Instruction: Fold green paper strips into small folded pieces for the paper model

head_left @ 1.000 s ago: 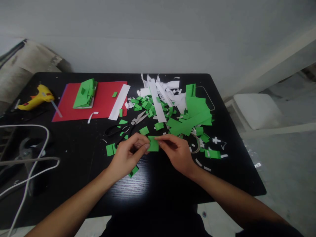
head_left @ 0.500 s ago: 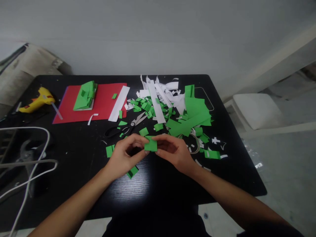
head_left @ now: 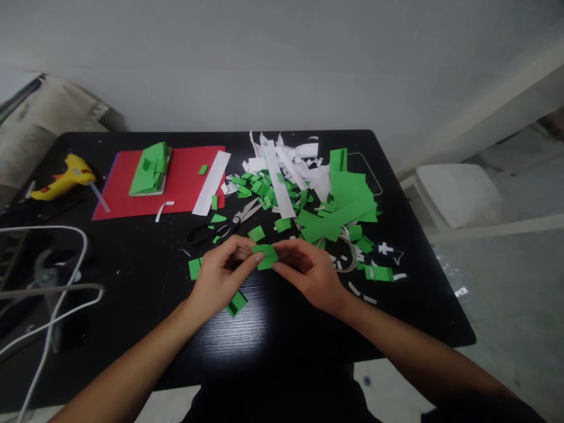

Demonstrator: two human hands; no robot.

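Between my two hands, above the black table, is a small piece of green paper (head_left: 265,258). My left hand (head_left: 224,270) pinches its left side, the thumb lying across the front. At the paper's right edge, the thumb and fingers of my right hand (head_left: 311,273) are closed on it. Just beyond the fingers lies another green piece (head_left: 256,234). Scissors (head_left: 235,221) with black handles rest partly open past my left hand. A folded green piece (head_left: 237,303) is by my left wrist, and a roll of tape (head_left: 352,258) sits beyond my right hand.
Green and white scraps (head_left: 264,188) are heaped at the back middle, beside larger green sheets (head_left: 352,194). A red sheet (head_left: 185,176) carries a green paper stack (head_left: 152,167). At the left are a yellow glue gun (head_left: 66,178) and white cables (head_left: 66,288). A white stool (head_left: 458,194) stands right.
The green paper has tilted and shifted slightly left. My left thumb has moved up from its lower edge onto its front face. My right hand keeps its hold.
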